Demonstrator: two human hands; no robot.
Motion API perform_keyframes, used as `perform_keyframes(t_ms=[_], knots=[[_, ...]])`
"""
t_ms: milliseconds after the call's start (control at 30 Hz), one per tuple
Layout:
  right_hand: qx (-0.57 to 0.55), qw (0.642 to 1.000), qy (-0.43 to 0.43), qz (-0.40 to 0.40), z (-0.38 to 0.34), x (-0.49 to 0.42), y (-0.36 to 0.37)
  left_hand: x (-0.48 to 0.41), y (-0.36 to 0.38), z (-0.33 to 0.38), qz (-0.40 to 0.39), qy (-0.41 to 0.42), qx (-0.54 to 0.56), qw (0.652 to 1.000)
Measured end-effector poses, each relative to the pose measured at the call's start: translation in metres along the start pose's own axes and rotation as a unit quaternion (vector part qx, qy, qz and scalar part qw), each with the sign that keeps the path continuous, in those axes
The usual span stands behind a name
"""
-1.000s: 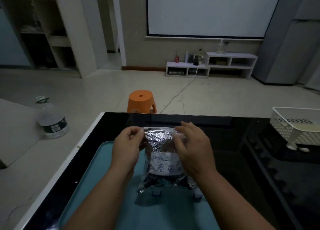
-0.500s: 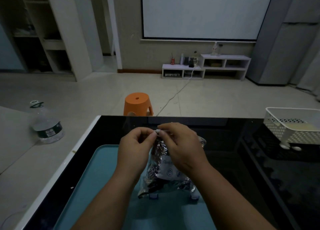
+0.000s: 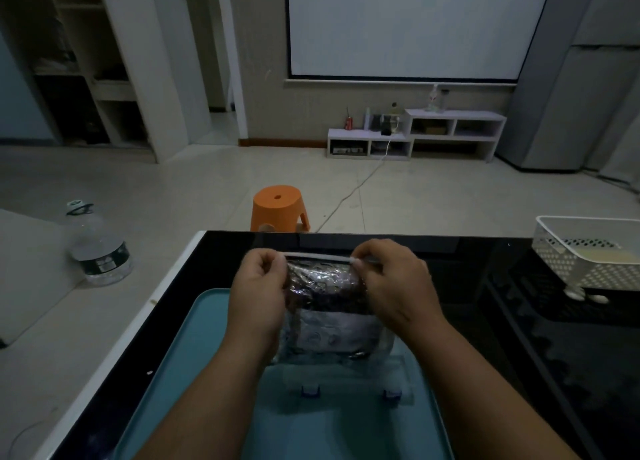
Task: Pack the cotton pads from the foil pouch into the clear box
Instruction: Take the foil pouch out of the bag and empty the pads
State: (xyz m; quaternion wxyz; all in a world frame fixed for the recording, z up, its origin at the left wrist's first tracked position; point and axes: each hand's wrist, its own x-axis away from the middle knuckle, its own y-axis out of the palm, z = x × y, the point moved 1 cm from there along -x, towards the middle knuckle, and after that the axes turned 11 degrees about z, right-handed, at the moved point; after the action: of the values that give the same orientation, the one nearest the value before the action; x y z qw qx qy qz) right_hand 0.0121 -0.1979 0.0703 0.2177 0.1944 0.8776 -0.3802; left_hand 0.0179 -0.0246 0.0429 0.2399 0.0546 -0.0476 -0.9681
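Spacing changes: the left hand (image 3: pixel 258 295) and right hand (image 3: pixel 400 286), just together, pinch opposite top corners of the crinkled silver foil pouch (image 3: pixel 325 288), probably unzipped for unpacking.

A dim room with a pale tiled floor (image 3: pixel 433 196). On the far wall hangs a large white projector screen (image 3: pixel 415 23) above a low white shelf unit (image 3: pixel 415 137). An orange stool (image 3: pixel 278 208) stands just beyond the counter (image 3: pixel 519 355). Open shelving (image 3: pixel 79 61) fills the far left.

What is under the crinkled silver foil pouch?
A clear plastic box with blue latches, resting on the teal tray. The pouch covers its far part, so its contents cannot be seen.
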Motion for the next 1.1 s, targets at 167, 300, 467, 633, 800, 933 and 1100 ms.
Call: perform_keyframes(t_ms=[167,300,467,633,800,933,1100], knots=[[0.001,0.999,0.042,0.017,0.014,-0.005,-0.001,-0.021,-0.013,-0.004,0.047,-0.038,0.014,0.998],[0.001,0.996,0.081,0.042,0.028,-0.009,-0.004,-0.039,-0.026,-0.001,0.083,-0.055,0.046,0.994],[-0.053,0.992,0.107,0.039,0.035,-0.011,-0.003,-0.044,-0.033,0.003,0.102,-0.068,0.083,0.989],[-0.233,0.942,0.239,0.027,0.027,-0.008,-0.006,-0.042,-0.033,0.007,0.126,-0.057,0.125,0.983],[-0.301,0.866,0.37,-0.148,0.026,0.001,-0.001,-0.043,-0.032,0.005,0.13,-0.069,0.146,0.978],[-0.343,0.849,0.314,-0.251,0.029,0.003,0.009,-0.045,-0.035,0.003,0.142,-0.079,0.157,0.974],[-0.316,0.895,0.209,-0.237,0.024,0.004,0.011,-0.048,-0.037,0.0,0.154,-0.14,0.183,0.961]])
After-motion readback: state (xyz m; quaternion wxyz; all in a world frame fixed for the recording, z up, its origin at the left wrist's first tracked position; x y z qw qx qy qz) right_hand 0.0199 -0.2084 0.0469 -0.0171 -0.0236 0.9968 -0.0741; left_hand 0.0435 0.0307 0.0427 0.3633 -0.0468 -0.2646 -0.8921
